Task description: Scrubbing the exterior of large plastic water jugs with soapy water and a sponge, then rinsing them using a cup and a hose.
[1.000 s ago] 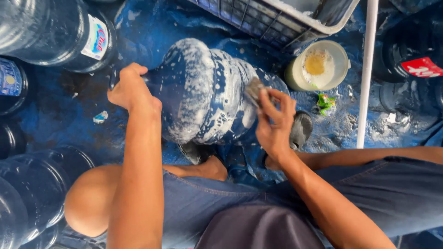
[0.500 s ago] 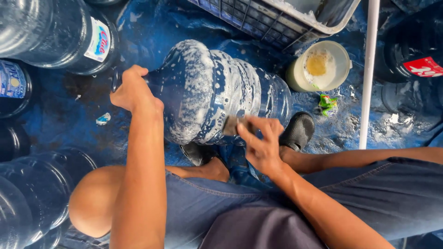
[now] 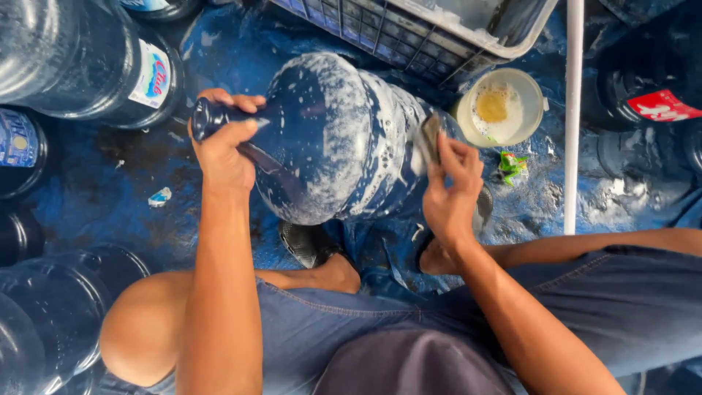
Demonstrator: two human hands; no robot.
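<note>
While left hand point(image 3: 223, 146) grips the neck of the soapy blue plastic water jug point(image 3: 336, 139), right hand point(image 3: 450, 194) presses a small scrub pad point(image 3: 430, 135) w/ closed fingers against its side.

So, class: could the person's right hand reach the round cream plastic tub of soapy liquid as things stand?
Probably yes: the right hand, pressing a scrubbing pad to the soapy blue water jug, is close to the cream tub, with nothing between.

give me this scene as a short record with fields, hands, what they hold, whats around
left hand: grips the neck of the big blue water jug
right hand: presses a scrub pad to the jug's side
jug state: lying on its side, covered in white suds
floor: wet blue surface
nearby: white tub with yellowish liquid, plastic crate, white pipe, other large jugs
</note>
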